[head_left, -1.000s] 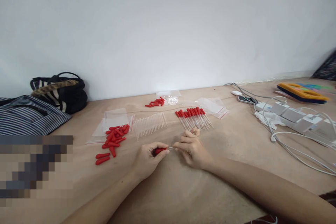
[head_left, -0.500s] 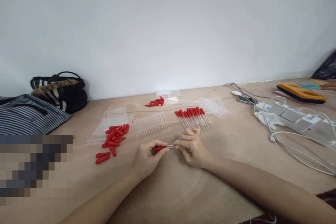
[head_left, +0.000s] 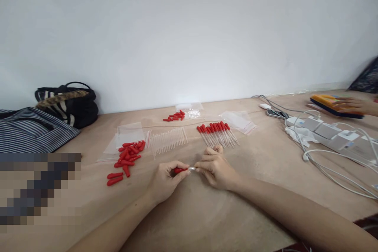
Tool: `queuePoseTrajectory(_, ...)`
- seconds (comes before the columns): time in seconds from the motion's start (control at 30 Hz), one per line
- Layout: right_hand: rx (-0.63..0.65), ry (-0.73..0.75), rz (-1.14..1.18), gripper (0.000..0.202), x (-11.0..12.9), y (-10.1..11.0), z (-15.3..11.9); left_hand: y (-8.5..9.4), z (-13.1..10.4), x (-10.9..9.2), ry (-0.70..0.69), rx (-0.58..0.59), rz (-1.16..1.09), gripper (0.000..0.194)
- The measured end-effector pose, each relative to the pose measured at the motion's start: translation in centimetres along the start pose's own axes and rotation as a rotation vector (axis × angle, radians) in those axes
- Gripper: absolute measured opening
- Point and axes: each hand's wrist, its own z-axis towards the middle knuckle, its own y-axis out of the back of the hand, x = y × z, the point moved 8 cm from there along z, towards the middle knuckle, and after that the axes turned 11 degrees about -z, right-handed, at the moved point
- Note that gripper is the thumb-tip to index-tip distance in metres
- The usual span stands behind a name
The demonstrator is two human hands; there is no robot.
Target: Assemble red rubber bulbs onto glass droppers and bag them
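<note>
A plain grey-white wall [head_left: 189, 35] fills the upper half, brighter toward the middle and duller at the corners. The tan tabletop [head_left: 265, 165] runs back to its foot, where crinkled clear film [head_left: 307, 91] shows at right. The light is soft and diffuse.

A black bag [head_left: 86, 107] sits by the far left corner of the worktop [head_left: 265, 161], a striped bag [head_left: 32, 132] just beside it. Toward the right edge lie white chargers [head_left: 326, 131], a white cable [head_left: 305, 157], crumpled tissue [head_left: 299, 135], a dark device [head_left: 277, 113] and a yellow-and-blue object [head_left: 323, 101].

Indoor workspace, plain wall [head_left: 189, 35], bags [head_left: 84, 111], chargers [head_left: 327, 131]
</note>
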Motion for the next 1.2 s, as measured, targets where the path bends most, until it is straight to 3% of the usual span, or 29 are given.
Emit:
queuePoseTrajectory(0.2, -0.002, 0.085, -0.082, 0.019, 0.6, 0.1, 0.0, -1.0, -0.2, -0.1, -0.014, 0.136, 0.033, 0.017)
queuePoseTrajectory(0.3, 0.014, 0.064, -0.087, 0.019, 0.5, 0.2, 0.1, -0.4, -0.1, -0.7, -0.022, 0.106, 0.163, 0.025)
queuePoseTrajectory(0.37, 0.026, -0.038, -0.114, 0.02, -0.8, 0.5, 0.4, 1.1, 0.1, -1.7, -0.062, 0.035, 0.309, 0.043)
queuePoseTrajectory(0.43, 0.022, -0.261, -0.173, 0.023, -3.8, 1.0, 0.7, 3.4, 0.4, -2.6, -0.105, -0.047, 0.475, 0.05)
queuePoseTrajectory(0.57, 0.054, -0.754, -0.337, 0.028, -10.5, 1.8, 0.6, 8.3, 1.4, -3.4, -0.129, -0.087, 0.753, 0.023)
queuePoseTrajectory(0.7, 0.201, -0.915, -0.398, 0.029, -13.2, 0.3, 1.1, 12.1, 2.0, -2.3, 0.03, 0.027, 0.813, 0.017)
queuePoseTrajectory(0.87, 0.2, -0.88, -0.404, 0.028, -12.9, -0.7, 2.0, 13.9, 0.8, -1.2, 0.2, 0.237, 0.694, 0.02)
queuePoseTrajectory(1.0, 0.169, -0.855, -0.431, 0.023, -12.1, -0.5, 2.1, 15.1, 0.5, -0.6, 0.224, 0.243, 0.699, 0.013)
queuePoseTrajectory(1.1, 0.124, -0.734, -0.425, 0.023, -10.0, -0.5, 3.0, 15.6, 0.5, -0.1, 0.223, 0.237, 0.696, 0.009)
queuePoseTrajectory(1.2, 0.211, -0.656, -0.345, 0.023, -7.8, -1.9, 4.2, 15.5, 0.5, 0.2, 0.248, 0.259, 0.699, 0.012)
